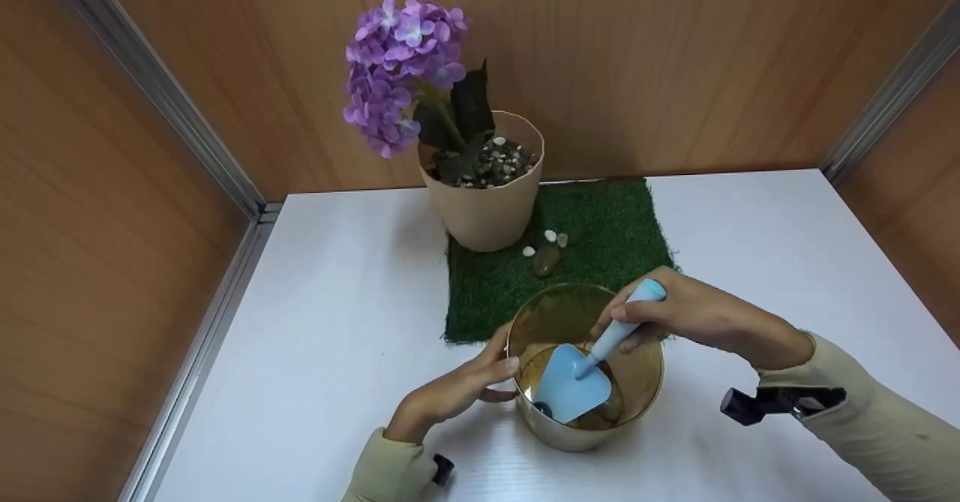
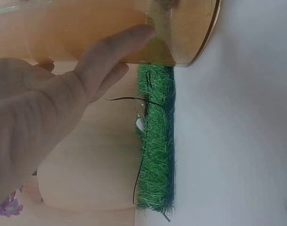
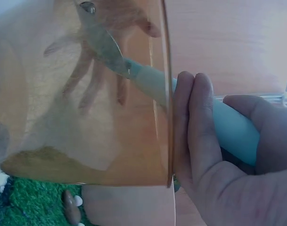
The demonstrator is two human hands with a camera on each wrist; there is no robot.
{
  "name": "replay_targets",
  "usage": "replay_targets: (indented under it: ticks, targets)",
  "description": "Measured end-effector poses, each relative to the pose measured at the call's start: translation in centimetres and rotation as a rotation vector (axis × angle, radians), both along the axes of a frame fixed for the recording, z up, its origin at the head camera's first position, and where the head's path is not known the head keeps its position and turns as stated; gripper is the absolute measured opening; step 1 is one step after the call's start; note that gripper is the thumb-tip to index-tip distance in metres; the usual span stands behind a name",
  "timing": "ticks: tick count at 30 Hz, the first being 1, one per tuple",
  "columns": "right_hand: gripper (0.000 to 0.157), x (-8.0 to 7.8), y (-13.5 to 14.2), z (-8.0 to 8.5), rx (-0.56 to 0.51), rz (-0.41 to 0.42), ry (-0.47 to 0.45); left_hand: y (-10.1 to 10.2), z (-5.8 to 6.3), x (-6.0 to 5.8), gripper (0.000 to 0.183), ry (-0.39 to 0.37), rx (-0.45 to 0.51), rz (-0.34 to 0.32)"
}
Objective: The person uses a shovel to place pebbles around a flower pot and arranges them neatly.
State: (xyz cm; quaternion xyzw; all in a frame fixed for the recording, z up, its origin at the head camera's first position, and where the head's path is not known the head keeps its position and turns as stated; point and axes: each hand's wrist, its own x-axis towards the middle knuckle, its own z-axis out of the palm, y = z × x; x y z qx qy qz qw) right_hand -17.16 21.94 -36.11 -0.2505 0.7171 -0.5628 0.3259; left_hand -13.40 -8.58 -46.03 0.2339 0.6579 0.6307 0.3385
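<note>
My right hand (image 1: 664, 307) grips the handle of a light-blue hand trowel (image 1: 574, 383), which slants down into an amber see-through container (image 1: 551, 436). Inside, near the left wall, a small dark stone (image 1: 541, 410) shows beside the blade. The right wrist view shows the trowel's handle (image 3: 235, 132) between thumb and fingers, crossing the rim. My left hand (image 1: 461, 382) rests against the container's left side. Its thumb lies along the wall in the left wrist view, and its spread fingers (image 3: 89, 70) show through the wall in the right wrist view.
Behind the container lies a green turf mat (image 1: 487, 303). On it stand a beige pot (image 1: 484, 213) with purple flowers (image 1: 405, 59) and several pebbles by a brown stone (image 1: 547, 260). Wooden panels (image 1: 675, 59) enclose the white table (image 1: 337, 292).
</note>
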Motion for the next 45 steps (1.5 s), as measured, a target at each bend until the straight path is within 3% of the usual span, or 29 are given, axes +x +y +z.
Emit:
replay_targets:
  ticks: [18, 31, 45]
  targets:
    - [0.031, -0.4, 1.2, -0.4, -0.149, 0.003, -0.109, 0.0, 0.0, 0.0, 0.064, -0.002, -0.023, 0.017]
    - [0.032, -0.3, 1.5, -0.6, -0.161, -0.088, -0.207, -0.1, 0.2, 0.0, 0.059, -0.010, -0.024, 0.011]
    - [0.034, -0.7, 2.3, -0.7, -0.220, -0.090, -0.230, 0.0, 0.3, 0.1, 0.058, -0.016, -0.014, 0.011]
